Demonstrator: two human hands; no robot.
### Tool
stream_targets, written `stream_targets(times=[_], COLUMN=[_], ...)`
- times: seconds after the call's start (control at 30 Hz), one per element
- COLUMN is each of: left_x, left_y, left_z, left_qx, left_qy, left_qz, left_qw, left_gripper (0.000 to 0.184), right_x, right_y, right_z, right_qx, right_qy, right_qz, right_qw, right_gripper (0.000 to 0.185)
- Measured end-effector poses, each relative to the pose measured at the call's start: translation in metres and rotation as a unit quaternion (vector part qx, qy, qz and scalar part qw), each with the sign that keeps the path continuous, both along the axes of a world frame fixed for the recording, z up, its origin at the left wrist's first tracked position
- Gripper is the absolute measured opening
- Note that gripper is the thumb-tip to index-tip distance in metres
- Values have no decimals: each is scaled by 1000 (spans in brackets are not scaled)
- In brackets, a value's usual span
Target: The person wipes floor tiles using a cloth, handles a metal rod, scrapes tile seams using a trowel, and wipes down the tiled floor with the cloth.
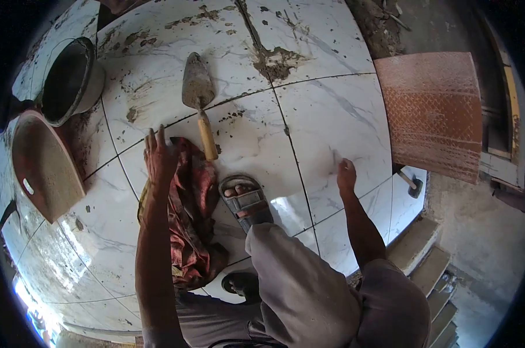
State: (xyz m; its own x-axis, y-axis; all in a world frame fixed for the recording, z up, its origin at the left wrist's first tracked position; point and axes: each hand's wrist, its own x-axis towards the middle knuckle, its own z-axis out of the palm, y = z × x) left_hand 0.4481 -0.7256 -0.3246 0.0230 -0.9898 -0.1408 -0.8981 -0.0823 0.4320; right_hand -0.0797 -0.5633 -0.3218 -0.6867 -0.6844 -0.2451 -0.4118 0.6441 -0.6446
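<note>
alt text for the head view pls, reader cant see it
A person's left hand is by a crumpled red cloth, their right hand off to the right, over dirt-spattered white tiles. A wooden-handled trowel lies ahead, a bucket to the left.

A building site; mortar-smudged marble-look floor tiles; mason's trowel at eleven o'clock; bucket at ten; bare steps at four.

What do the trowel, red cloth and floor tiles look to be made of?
Trowel blade: probably metal, dull grey and smeared. Its handle: likely wood, pale tan. Red cloth: seemingly fabric, slumped in soft folds; fibre unclear. Floor tiles: probably glazed ceramic or porcelain, glossy with reflections and grey veining.
</note>
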Motion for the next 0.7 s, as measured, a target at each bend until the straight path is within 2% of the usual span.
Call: stream_targets(times=[0.03,0.07,0.17,0.27,0.37,0.4,0.5,0.53,0.57,0.63,0.67,0.7], left_x=[0,0,-4,-9,-10,-11,-13,-12,-13,-14,-15,-15], left_y=[-6,-13,-34,-54,-58,-60,-59,-58,-57,-56,-59,-62], left_z=[0,0,6,17,2,1,-2,-4,-4,0,8,15], left_qx=[15,13,63,133,131,128,142,133,118,114,119,123], left_qy=[-30,-35,-71,-103,-94,-83,-91,-83,-81,-79,-74,-76], left_qz=[-12,-6,-36,-55,-34,-26,-15,-15,-6,-2,3,18], left_qw=[999,999,995,984,986,988,986,987,990,990,990,989], left_gripper=[77,77,83,90,94,95,92,90,88,85,84,84], right_x=[0,-1,22,74,123,136,175,192,190,207,208,225], right_y=[-3,-11,-63,-169,-291,-333,-451,-484,-533,-591,-628,-637], right_z=[-6,-13,-4,16,18,11,-4,11,-29,-22,-34,-26], right_qx=[20,17,-114,-174,-234,-273,-260,-180,-216,-198,-126,-174], right_qy=[200,195,206,178,147,138,139,155,209,272,229,232], right_qz=[77,82,225,308,366,372,354,374,311,364,326,303], right_qw=[977,977,945,918,888,877,888,897,902,868,909,908], right_gripper=[26,26,26,20,20,18,25,30,28,36,41,46])
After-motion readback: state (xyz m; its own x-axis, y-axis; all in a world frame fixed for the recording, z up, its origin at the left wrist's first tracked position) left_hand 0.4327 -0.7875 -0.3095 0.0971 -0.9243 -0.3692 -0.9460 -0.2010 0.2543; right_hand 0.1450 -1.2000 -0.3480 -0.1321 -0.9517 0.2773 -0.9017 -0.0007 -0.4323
